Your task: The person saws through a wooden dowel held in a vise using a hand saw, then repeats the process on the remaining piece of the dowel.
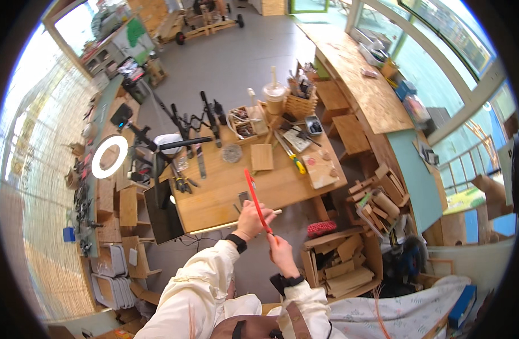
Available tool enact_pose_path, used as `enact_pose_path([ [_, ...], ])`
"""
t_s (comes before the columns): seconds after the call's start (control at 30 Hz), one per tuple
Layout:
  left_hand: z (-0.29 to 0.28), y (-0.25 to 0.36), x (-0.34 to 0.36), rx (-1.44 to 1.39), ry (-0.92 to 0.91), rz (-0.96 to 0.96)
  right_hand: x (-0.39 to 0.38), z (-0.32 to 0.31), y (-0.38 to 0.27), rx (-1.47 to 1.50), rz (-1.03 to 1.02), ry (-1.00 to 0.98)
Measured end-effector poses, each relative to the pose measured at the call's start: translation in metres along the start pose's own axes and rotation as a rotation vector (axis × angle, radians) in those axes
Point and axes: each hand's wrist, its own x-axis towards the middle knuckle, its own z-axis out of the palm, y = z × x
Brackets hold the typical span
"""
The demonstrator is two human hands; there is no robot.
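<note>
My left hand (251, 220) is closed at the near edge of the wooden worktable (214, 209), against a long, thin red tool (252, 184), perhaps a saw, which points up and away from me. My right hand (282, 254) grips the tool's lower end, below and right of my left hand. Whether my left fingers hold anything besides the tool is unclear. Beyond them lie a square wooden block (262, 157), a yellow-handled saw (296, 161), a round disc (232, 153) and several pliers (184, 182).
A ring light (109, 142) on an arm stands at the left, beside a black panel (162, 212). Boxes of wood scraps (341, 265) are at lower right. A cup (274, 93) and baskets (302, 103) crowd the table's back. A long side bench (372, 85) runs along the right.
</note>
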Motion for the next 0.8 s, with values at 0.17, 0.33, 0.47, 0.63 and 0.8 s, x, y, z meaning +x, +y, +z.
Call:
enact_pose_path([
  [0.17, -0.005, -0.002, -0.009, 0.023, 0.057, -0.016, -0.05, -0.016, 0.01, 0.028, 0.142, -0.082],
  [0.33, -0.005, 0.005, -0.005, 0.0, 0.019, -0.026, 0.004, -0.005, -0.01, 0.075, 0.015, -0.101],
  [0.47, 0.008, -0.002, -0.011, -0.017, -0.025, -0.019, -0.027, -0.02, 0.038, 0.024, 0.029, -0.086],
  [0.63, 0.012, -0.004, -0.01, -0.051, -0.012, 0.04, -0.013, -0.018, 0.01, 0.022, 0.084, -0.109],
  [0.8, 0.013, 0.002, -0.005, -0.099, -0.017, 0.035, 0.009, -0.025, 0.07, -0.078, -0.071, -0.048],
])
